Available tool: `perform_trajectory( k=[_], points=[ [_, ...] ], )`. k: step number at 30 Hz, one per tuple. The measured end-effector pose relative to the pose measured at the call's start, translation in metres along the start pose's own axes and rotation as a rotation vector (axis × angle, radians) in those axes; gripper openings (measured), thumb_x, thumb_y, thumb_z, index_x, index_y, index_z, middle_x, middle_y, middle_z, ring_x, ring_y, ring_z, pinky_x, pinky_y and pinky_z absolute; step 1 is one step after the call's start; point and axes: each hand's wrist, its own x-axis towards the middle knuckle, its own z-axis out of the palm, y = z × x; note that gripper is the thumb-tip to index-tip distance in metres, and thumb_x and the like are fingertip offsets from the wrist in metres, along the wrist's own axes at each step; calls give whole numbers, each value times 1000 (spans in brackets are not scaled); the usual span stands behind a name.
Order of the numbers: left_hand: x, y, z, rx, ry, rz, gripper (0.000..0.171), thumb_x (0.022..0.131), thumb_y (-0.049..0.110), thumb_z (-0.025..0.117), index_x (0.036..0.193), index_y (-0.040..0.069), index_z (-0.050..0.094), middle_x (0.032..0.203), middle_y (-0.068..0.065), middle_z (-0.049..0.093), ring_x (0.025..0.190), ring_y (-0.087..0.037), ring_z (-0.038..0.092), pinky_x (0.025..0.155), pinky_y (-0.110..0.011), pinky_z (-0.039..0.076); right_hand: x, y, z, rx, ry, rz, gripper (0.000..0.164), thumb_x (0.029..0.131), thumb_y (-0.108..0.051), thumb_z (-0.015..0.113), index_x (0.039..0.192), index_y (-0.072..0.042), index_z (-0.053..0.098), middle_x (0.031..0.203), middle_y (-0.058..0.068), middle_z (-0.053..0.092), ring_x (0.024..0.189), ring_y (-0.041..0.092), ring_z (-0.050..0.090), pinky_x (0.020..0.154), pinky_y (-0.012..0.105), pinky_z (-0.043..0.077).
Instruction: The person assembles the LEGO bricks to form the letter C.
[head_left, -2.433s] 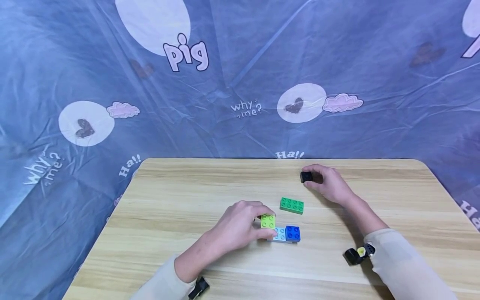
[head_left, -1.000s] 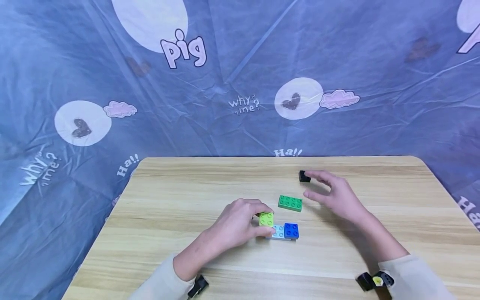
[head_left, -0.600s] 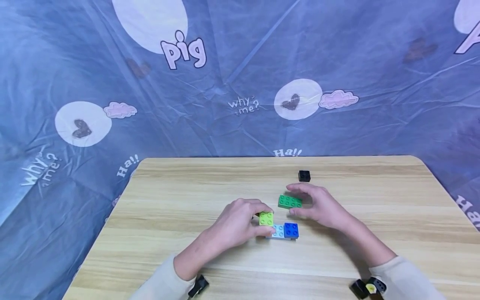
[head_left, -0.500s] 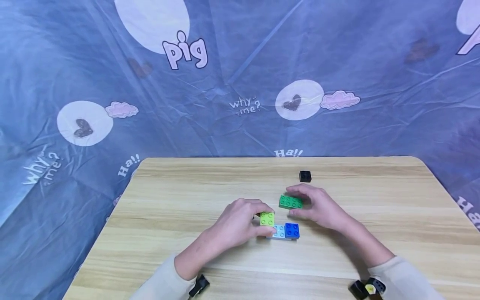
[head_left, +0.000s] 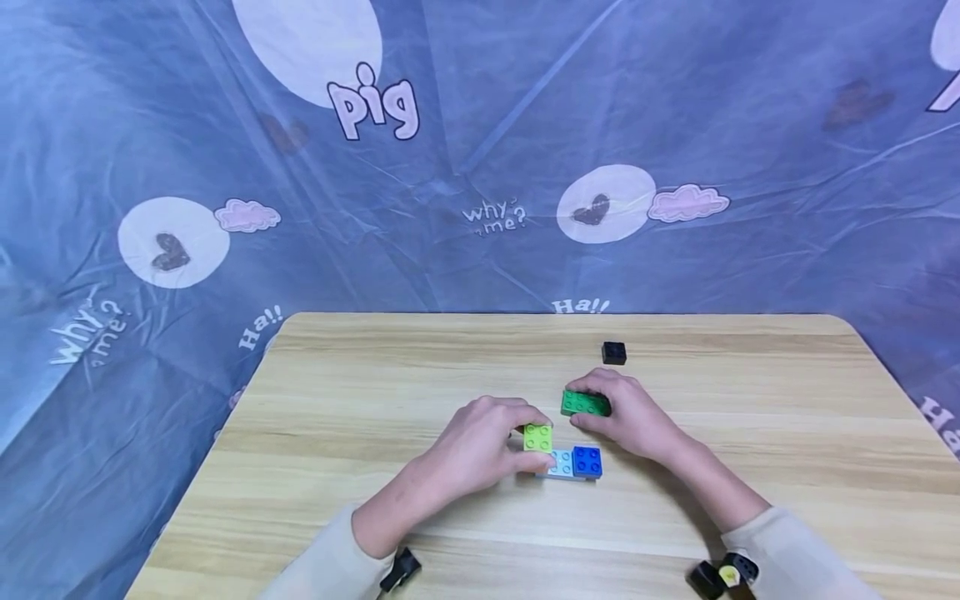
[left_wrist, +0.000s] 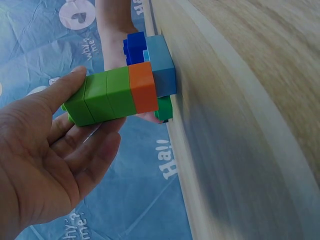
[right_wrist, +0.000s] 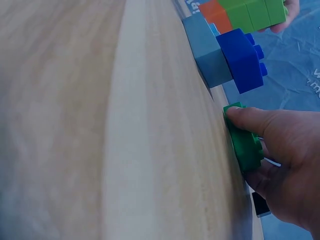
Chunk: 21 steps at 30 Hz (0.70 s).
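Note:
Thumb and fingers of my left hand pinch the top of a stack of lime-green bricks. An orange brick forms the bottom of that stack, against one end of a light blue brick lying on the table. A dark blue brick sits on the light blue brick's right end. Just behind them, my right hand pinches a green brick by its long sides, its right end partly covered by the hand. In the right wrist view the green brick appears low at the table surface.
A black brick rests farther back on the wooden table, beyond the right hand. A blue printed cloth hangs behind the table's back edge. Each wrist carries a small black device.
My right hand has let go of the black brick, leaving it at the back. It has come nearer and taken hold of the green brick. The left hand keeps its grip.

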Motion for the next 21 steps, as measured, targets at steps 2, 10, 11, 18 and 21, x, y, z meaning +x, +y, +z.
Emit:
perform_trajectory(
  k=[2,10,11,18,21],
  points=[
    [1,1,0,0,-1,-1,41,85,38,91,118,18,79,104,10,77,81,-8,69,70,-16,49,0,1,-1,13,-6,-3,36,88,-16,88,122,-11,76,111,-3,72,94,13,63,80,32,55],
    [4,1,0,5,1,3,40,84,40,91,116,19,79,106,10,78,84,-6,71,72,-16,51,-8,-17,-16,43,35,-47,41,85,-13,90,123,-12,75,113,-9,70,96,8,64,82,30,57],
    [4,1,0,2,4,5,40,83,39,91,115,19,80,104,10,78,83,-6,71,71,-16,50,-9,-21,-19,48,51,-65,41,85,-12,90,123,-13,75,113,-10,70,96,8,64,82,30,57],
    [4,-2,1,-13,12,24,38,82,38,93,112,19,80,101,11,77,76,-6,68,68,-15,49,-20,-60,-37,95,101,-219,43,88,-12,88,127,-22,73,119,-13,68,102,7,65,83,23,55],
    [4,-3,1,-25,8,29,37,82,38,93,111,19,80,101,11,77,74,-7,68,66,-15,48,-23,-77,-40,102,85,-281,45,88,-12,87,129,-22,72,121,-14,67,109,7,63,83,21,55]
  ],
)
